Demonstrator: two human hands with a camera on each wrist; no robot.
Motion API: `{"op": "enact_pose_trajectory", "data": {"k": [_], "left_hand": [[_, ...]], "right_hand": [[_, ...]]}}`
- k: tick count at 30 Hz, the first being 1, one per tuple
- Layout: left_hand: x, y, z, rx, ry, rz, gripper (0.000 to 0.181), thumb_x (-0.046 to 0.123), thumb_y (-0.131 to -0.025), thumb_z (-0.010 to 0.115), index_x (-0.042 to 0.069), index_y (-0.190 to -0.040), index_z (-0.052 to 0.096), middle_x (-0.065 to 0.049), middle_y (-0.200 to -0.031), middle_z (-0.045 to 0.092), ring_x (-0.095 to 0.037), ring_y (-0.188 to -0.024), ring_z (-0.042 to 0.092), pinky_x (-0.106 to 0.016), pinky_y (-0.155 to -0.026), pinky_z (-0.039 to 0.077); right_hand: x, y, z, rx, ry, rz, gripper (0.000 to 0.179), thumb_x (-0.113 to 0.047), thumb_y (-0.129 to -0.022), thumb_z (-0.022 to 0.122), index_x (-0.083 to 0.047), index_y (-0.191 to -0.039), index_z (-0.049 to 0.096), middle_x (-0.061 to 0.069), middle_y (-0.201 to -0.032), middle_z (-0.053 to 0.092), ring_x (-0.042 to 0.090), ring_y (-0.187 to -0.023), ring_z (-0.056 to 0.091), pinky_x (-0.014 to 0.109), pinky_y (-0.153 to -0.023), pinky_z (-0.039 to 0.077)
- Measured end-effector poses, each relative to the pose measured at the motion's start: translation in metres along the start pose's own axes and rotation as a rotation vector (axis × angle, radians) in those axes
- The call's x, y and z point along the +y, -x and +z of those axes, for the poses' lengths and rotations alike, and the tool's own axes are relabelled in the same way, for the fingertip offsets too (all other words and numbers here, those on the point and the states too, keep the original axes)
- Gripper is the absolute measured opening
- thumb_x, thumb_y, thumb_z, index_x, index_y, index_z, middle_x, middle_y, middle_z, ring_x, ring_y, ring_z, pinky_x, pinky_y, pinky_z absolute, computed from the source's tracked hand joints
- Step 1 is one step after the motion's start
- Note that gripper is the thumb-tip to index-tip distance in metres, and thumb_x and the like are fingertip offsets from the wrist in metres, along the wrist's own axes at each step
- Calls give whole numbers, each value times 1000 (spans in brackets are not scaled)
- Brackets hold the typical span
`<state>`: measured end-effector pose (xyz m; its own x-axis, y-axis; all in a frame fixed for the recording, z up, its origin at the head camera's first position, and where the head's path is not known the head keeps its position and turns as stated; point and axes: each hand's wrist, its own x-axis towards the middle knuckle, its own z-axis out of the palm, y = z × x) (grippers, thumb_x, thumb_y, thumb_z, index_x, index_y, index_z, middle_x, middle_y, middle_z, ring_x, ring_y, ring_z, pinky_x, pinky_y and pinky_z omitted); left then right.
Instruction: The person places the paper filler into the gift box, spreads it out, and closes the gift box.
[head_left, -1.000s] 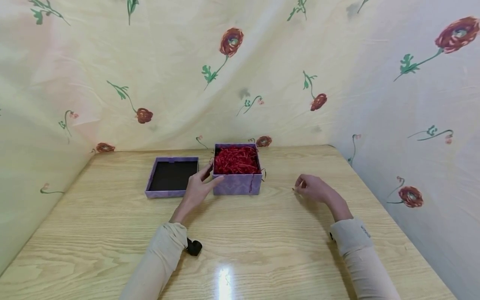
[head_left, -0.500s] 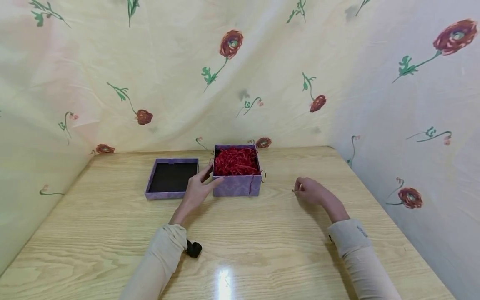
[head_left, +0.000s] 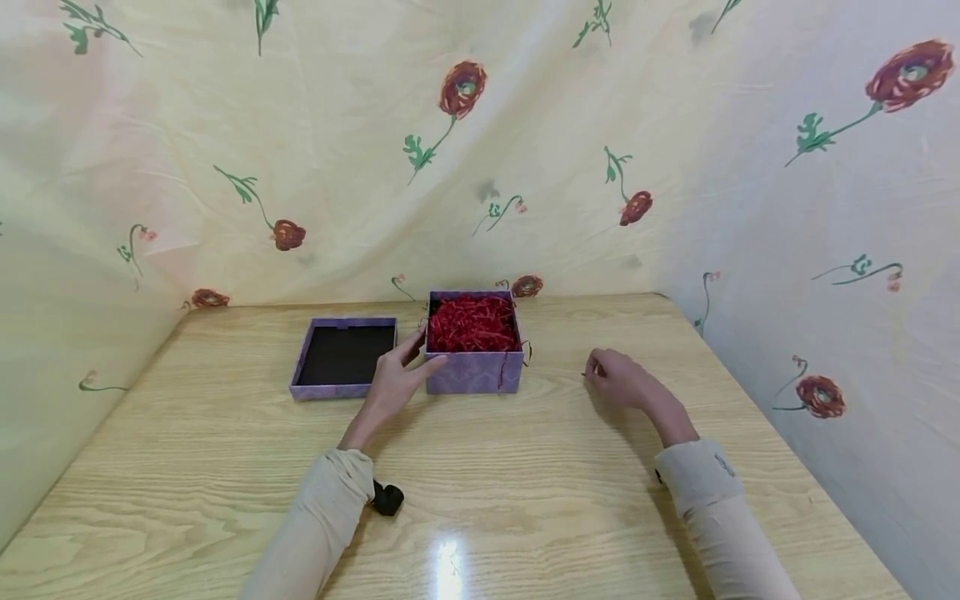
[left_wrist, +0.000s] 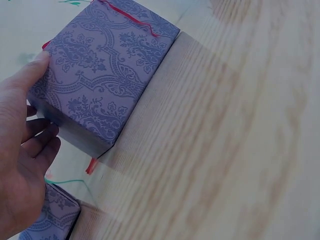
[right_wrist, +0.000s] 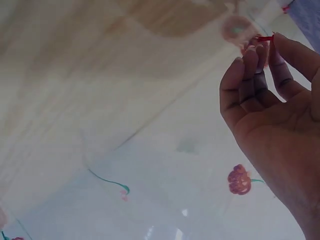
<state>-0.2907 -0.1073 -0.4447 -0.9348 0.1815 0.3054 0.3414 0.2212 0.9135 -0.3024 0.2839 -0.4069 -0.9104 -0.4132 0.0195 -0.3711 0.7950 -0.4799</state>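
Observation:
A purple patterned box (head_left: 472, 375), packed with red shredded paper (head_left: 474, 323), stands at the back middle of the table. My left hand (head_left: 393, 383) holds it by the near left corner, thumb on the front face and fingers bent along the left side. The left wrist view shows the box's damask front (left_wrist: 100, 75) with a red strand (left_wrist: 132, 17) hanging over it. Off to the right of the box, my right hand (head_left: 626, 383) pinches a short red paper shred (right_wrist: 266, 38) between thumb and forefinger, just above the table.
The purple lid (head_left: 330, 391) lies upturned left of the box, its black inside showing, partly behind my left hand. Loose red strands hang at the box's right side. Flower-printed cloth (head_left: 345, 150) covers the walls behind and beside the wooden table (head_left: 495, 483).
My right hand dips slightly toward the table and then lifts a little, keeping its pinch on the shred. My left hand, the box and the lid stay put.

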Motion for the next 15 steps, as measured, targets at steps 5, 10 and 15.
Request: {"op": "enact_pose_trajectory", "data": {"k": [5,10,15], "left_hand": [[0,1,0,3,-8,25,74,30,-101,72,10,-162,36,-12,-162,38,-33,-145,42,-50,-113,40],[-1,2,0,1,-7,21,74,29,-101,72,10,-162,35,-13,-162,37,-33,-145,42,-51,-113,40],[-1,1,1,9,-2,24,74,28,-100,73,9,-162,36,-12,-162,38,-32,-144,43,-50,-113,41]], "right_hand": [[-21,-11,-9,53,-31,-82,9,-2,-105,55,1,-99,61,9,-88,61,19,-72,49,36,-65,43],[-61,-26,-17,98,-106,-151,6,-4,-106,57,-1,-101,59,10,-92,61,20,-77,51,39,-69,44],[-95,-44,-15,139,-127,-236,5,-4,-105,58,0,-104,62,9,-93,60,22,-82,54,40,-72,47]]}}
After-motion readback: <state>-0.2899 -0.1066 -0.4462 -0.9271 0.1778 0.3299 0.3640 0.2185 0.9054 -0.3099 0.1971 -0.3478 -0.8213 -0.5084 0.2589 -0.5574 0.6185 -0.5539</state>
